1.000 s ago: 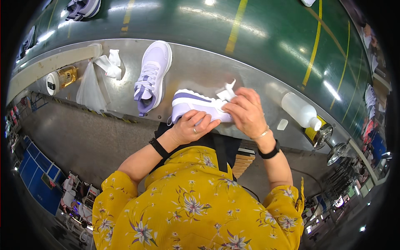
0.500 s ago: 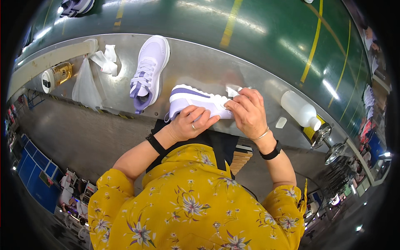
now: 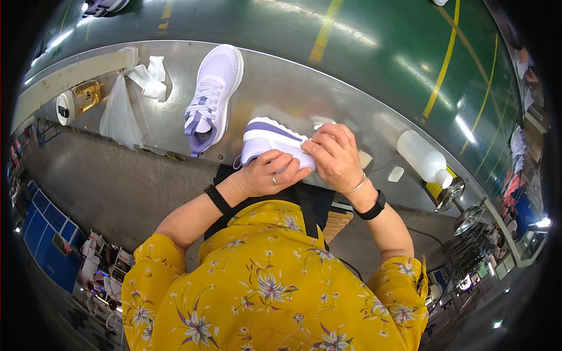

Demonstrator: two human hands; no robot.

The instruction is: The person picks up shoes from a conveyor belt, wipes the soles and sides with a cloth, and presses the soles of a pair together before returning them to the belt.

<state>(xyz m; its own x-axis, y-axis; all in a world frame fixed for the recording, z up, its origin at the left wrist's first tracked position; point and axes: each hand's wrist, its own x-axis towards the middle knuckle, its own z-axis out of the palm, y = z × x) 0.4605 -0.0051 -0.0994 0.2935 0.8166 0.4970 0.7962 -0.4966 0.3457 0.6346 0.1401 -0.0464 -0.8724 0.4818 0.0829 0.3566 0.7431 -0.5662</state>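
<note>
A lavender sneaker [image 3: 270, 140] lies on its side on the metal bench, its white scalloped sole edge turned away from me. My left hand [image 3: 275, 174] grips it from the near side, fingers bent over the upper. At the sole edge near the toe, my right hand [image 3: 332, 155] is closed in a pinch, with a bit of white cloth [image 3: 319, 121] showing past the fingers. The toe is mostly hidden by my hands. The matching sneaker [image 3: 212, 93] stands upright to the left, toe pointing away.
A white plastic bottle [image 3: 422, 155] lies at right, near a metal-and-yellow dispenser [image 3: 448, 190]. A small white piece [image 3: 396, 174] and a beige block [image 3: 365, 158] lie closer. At left are crumpled white cloth [image 3: 151, 79], a plastic bag [image 3: 120, 117] and a bottle of amber liquid [image 3: 79, 101]. Beyond runs a green belt [image 3: 386, 52].
My right hand has moved left along the sole edge, uncovering the beige block. The left hand still holds the sneaker, which has shifted slightly.
</note>
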